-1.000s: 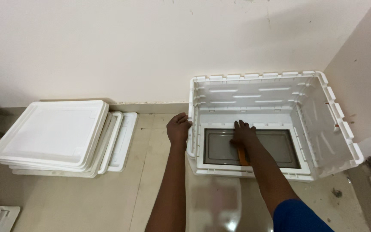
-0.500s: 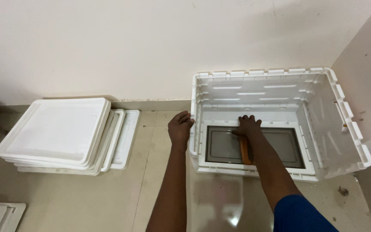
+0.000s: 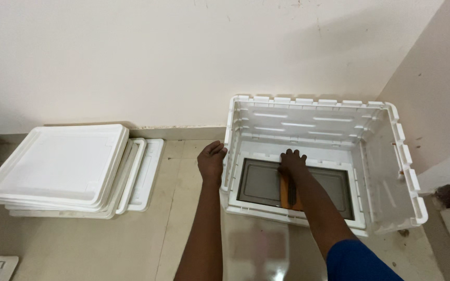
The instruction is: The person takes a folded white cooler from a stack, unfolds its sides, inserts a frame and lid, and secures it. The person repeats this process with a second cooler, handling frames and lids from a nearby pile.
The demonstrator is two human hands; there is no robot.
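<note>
— Crate (image 3: 376, 156), white plastic, is seen set on the tiled floor (image 3: 173, 229) in the corner, tipped so its open side faces the camera; how is it being held?

— Its left rim is gripped by the left hand (image 3: 212, 161), the fingers curled together over the edge.

— And inside?

— The right hand (image 3: 291, 164) is pressed on an orange-brown brush or scrubber (image 3: 288, 191), which is laid against the dark panel (image 3: 259, 182) at the crate's bottom. The fingers are spread slightly on top of it; whether it is truly clamped cannot be told.

— What else is shown?

— A stack of white lids (image 3: 61, 166) is seen well apart to the left, by the wall (image 3: 157, 57).
</note>
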